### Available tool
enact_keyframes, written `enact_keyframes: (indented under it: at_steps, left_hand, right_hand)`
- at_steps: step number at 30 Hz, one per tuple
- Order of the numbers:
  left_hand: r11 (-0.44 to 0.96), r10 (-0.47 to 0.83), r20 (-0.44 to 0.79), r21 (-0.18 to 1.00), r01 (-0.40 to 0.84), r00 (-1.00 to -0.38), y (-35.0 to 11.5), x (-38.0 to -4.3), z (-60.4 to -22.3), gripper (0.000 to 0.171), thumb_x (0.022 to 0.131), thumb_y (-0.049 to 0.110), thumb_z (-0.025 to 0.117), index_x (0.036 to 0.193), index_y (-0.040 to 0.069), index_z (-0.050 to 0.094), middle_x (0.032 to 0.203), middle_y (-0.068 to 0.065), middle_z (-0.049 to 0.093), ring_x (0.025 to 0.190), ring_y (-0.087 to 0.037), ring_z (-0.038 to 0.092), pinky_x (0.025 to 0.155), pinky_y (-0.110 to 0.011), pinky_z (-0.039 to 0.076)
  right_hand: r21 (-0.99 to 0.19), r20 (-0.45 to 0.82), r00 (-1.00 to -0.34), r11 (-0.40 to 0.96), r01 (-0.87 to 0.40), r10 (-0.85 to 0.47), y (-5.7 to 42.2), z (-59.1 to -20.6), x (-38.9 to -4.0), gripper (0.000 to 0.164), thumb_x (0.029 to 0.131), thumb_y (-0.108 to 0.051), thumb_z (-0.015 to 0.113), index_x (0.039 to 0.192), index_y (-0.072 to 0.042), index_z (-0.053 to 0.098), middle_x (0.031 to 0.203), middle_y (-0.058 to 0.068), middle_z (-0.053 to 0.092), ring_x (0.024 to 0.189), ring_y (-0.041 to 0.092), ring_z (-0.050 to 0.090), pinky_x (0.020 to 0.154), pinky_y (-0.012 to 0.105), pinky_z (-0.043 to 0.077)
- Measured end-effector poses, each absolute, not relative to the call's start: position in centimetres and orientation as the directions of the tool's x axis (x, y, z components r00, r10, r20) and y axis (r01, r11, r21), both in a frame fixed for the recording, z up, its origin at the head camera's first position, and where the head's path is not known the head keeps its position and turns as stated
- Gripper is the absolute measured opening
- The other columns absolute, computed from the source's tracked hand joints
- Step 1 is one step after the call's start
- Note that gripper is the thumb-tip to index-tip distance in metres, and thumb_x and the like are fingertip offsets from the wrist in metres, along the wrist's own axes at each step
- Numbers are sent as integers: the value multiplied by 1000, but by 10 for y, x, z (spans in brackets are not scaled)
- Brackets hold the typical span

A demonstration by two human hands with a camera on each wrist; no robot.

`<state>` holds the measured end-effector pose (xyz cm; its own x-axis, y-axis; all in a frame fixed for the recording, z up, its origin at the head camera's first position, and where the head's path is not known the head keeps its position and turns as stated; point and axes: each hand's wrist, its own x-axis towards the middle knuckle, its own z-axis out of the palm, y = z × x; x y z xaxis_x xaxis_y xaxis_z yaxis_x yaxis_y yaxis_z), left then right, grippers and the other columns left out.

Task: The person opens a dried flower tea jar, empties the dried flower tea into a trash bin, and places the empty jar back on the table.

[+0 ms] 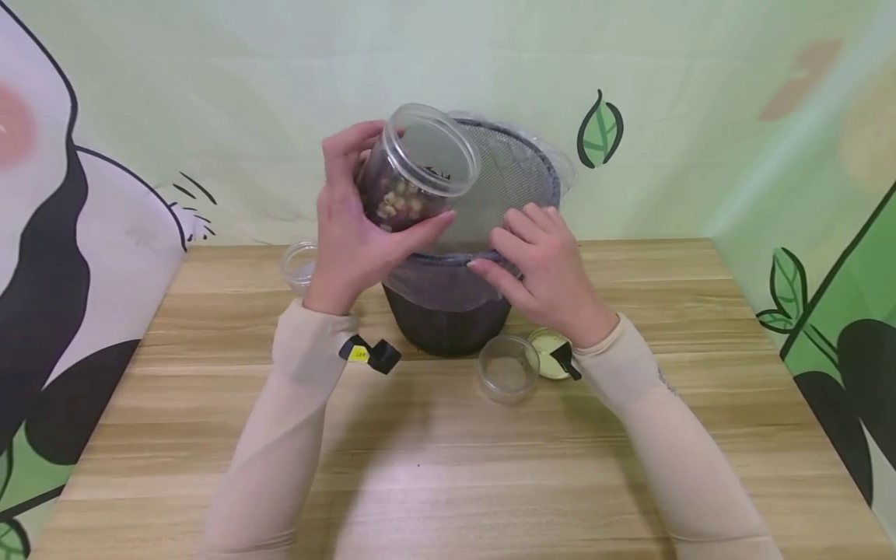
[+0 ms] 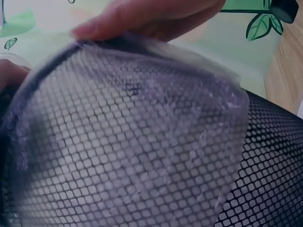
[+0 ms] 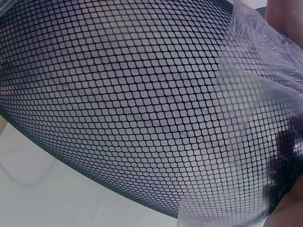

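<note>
A clear jar (image 1: 434,152) of small yellowish and dark reddish pieces is held in my left hand (image 1: 353,222), fingers behind it and thumb along its lower side. The jar has no lid on and tilts, its mouth toward the right, above a black mesh trash bin (image 1: 448,323). A thin clear plastic bag (image 1: 441,284) lines the bin and folds over its rim. My right hand (image 1: 546,260) grips the bin's near rim through the bag, thumb outside. In the left wrist view, the right hand (image 2: 156,19) is at the bag-covered rim. Mesh (image 3: 128,99) fills most of the right wrist view.
A round clear container (image 1: 509,369) and a pale yellow-green disc (image 1: 550,354) lie in front of the bin, right of middle. Another clear container (image 1: 299,264) stands behind the left wrist. The wood-grain table (image 1: 420,467) backs onto a printed curtain (image 1: 266,93).
</note>
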<state>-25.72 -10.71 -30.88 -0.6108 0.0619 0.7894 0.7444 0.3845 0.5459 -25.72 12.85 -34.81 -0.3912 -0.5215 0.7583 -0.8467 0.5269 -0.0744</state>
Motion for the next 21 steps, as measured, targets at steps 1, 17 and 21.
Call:
enact_keyframes:
  at_steps: [1,17,21]
  left_hand:
    - [391,53,773,566,726,-632,-107,-258,-308,91,71,27,96,141,12,39,136,-7,64,117,-16,63,102,-31,52]
    - [482,26,594,697,531,-804,-113,-267,-312,88,72,35,95,147,17,51,144,-1,59,130,-13,56,111,-31,46]
    - [518,39,577,686,511,-816,-113,-267,-311,87,72,35,95,146,18,53,145,3,60,131,-11,56,111,-30,46]
  right_hand:
    - [-75,760,-391,527,-846,-520,129,-348,-257,60,109,-54,39,77,-6,54,77,8,45,75,30,42,70,41,33]
    - [-89,754,-405,531,-843,-517,127,-352,-255,60,108,-55,38,78,-6,54,77,7,44,75,29,41,70,41,32]
    - [-93,759,-403,527,-845,-511,128,-350,-256,60,108,-55,39,79,-5,55,77,8,44,76,29,41,70,40,31]
